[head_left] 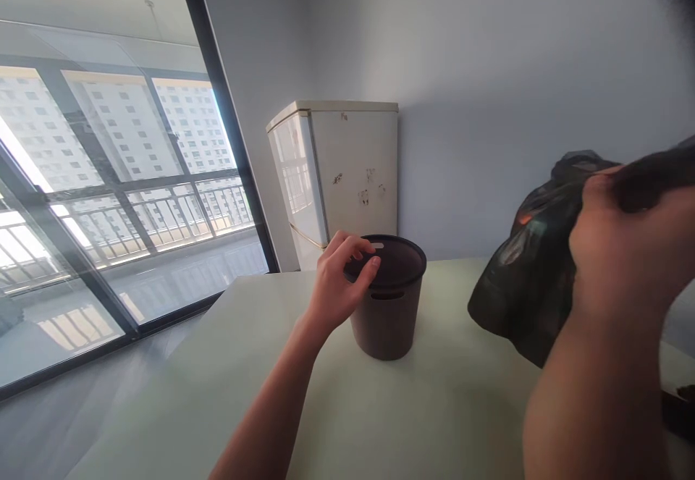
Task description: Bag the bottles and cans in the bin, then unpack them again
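Note:
A dark brown trash bin point(385, 324) with a black rim and handle slots stands upright on the table. My left hand point(344, 270) is at the left side of its rim, fingers curled and thumb apart, with nothing between them. Whether it touches the rim I cannot tell. My right hand point(624, 241) is closed round the gathered top of a black garbage bag point(532, 270), raised at the right. The bag bulges, and something orange shows faintly through it. Part of the bag runs out of view at the right edge.
The pale green table point(445, 407) fills the foreground. Behind it, a worn white refrigerator point(355, 176) stands by the grey wall. At the left is a sliding glass door point(124, 176) with a dark frame. A dark object point(678, 411) lies at the right edge.

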A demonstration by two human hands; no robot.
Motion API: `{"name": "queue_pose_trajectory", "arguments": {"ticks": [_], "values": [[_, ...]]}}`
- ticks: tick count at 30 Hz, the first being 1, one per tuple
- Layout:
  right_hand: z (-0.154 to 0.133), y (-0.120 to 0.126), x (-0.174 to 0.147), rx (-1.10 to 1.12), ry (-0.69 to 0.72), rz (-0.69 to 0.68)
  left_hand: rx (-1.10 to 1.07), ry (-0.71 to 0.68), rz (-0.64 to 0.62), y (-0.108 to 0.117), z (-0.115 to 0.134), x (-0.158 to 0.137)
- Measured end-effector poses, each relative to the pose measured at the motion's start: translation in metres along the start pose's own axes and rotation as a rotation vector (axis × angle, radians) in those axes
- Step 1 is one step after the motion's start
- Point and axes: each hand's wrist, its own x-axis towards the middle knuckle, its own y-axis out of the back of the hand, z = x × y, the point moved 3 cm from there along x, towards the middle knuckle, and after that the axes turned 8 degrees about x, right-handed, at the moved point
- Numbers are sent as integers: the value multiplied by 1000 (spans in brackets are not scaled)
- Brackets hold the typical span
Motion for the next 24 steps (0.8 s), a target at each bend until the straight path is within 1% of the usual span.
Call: {"name": "queue_pose_trajectory", "arguments": {"ticks": [1,2,5,6,8,12,16,19,22,24], "values": [[1,-3,2,-15,3,-24,-4,7,-6,0,0,0],[4,-9,4,-34,2,-77,-7,13,-12,0,0,0],[19,-29,7,-101,-60,-358,-14,28,-23,-1,-1,-1],[25,-35,8,-117,-88,-425,-17,30,-27,-1,-1,-1],[36,-43,9,-145,-139,-479,-22,34,-31,-1,-1,-1],[54,-49,15,-194,-183,-433,-30,53,-25,1,-2,0],[76,-48,24,-246,-283,-407,-77,79,-21,0,-5,2],[98,-47,29,-260,-378,-401,-102,89,-20,0,-7,3],[126,-47,33,-301,-465,-372,-117,91,-16,0,-6,3],[142,-48,36,-301,-384,-333,-123,99,-18,0,-5,3]]}}
